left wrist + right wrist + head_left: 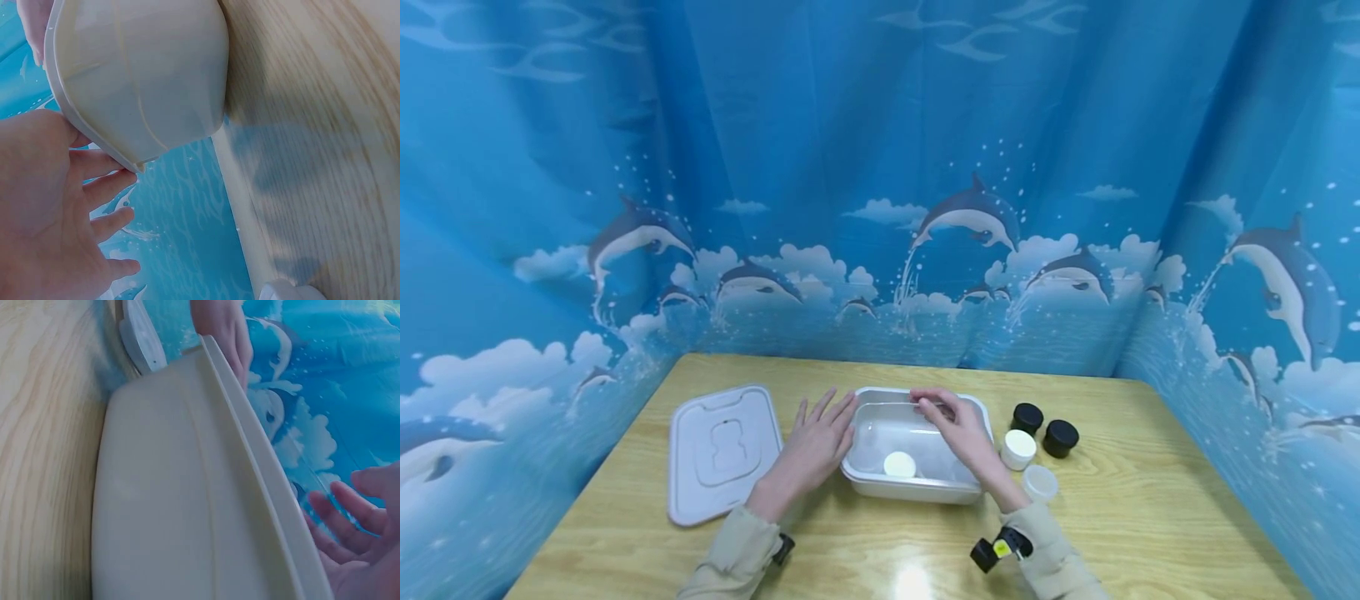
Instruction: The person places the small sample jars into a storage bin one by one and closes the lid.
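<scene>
A rectangular box (pixel 913 490) with pale outer walls and a lidless top stands mid-table, and a round white item (pixel 899 464) lies inside near its front left. My left hand (pixel 820 442) touches the box's left rim with fingers spread; in the left wrist view, fingertips of this hand (pixel 56 206) rest against the rim corner. My right hand (pixel 958 429) is over the box's right half, its fingers loosely bent. From the right wrist view, the bent fingers of that hand (pixel 362 531) show beyond the rim, with nothing visible in them.
A grey-white lid (pixel 726 454) lies flat left of the box. To the right stand two black-topped jars (pixel 1027 418), a white-topped jar (pixel 1018 450) and a translucent one (pixel 1040 482). A blue dolphin curtain (pixel 850 167) hangs behind the wooden table (pixel 1120 500).
</scene>
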Demonstrator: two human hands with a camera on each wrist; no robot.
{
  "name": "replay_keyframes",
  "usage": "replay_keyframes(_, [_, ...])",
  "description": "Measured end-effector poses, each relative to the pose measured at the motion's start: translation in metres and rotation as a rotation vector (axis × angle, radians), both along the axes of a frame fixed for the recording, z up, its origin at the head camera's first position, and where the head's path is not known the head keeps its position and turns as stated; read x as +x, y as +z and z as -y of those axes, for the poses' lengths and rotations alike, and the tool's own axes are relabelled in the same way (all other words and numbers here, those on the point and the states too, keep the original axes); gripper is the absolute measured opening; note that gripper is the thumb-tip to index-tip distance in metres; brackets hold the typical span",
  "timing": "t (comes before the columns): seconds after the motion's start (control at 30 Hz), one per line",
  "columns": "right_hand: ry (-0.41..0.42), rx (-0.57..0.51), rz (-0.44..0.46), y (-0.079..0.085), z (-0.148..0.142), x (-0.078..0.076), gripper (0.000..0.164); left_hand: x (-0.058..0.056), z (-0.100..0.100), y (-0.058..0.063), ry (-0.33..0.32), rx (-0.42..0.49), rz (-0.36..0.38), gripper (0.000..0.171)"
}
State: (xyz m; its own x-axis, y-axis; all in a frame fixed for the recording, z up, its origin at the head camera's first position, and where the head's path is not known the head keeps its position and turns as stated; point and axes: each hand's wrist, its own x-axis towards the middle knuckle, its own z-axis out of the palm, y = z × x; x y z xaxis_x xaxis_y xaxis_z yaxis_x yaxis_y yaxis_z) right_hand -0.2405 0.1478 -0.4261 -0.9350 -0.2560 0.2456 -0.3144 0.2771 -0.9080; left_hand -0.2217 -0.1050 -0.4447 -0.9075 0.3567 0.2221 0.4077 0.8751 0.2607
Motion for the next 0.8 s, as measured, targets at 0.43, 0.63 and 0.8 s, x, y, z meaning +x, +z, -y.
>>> replay_keyframes(0.43, [-0.134,-0.058,-0.137,-0.002,-0.075,0.023,0.037,0.002,0.0,-0.001,-0.006,0.014,-0.018,0.051])
replay_keyframes(0.63, [-0.168,0.001,-0.165,-0.014,-0.107,0.035,0.038,0.003,0.0,-0.001,-0.012,0.009,-0.008,0.056])
replay_keyframes(0.8, [-0.214,0.057,-0.166,-0.02,-0.126,0.048,0.038,0.002,-0.001,-0.001,-0.003,0.016,0.003,0.056])
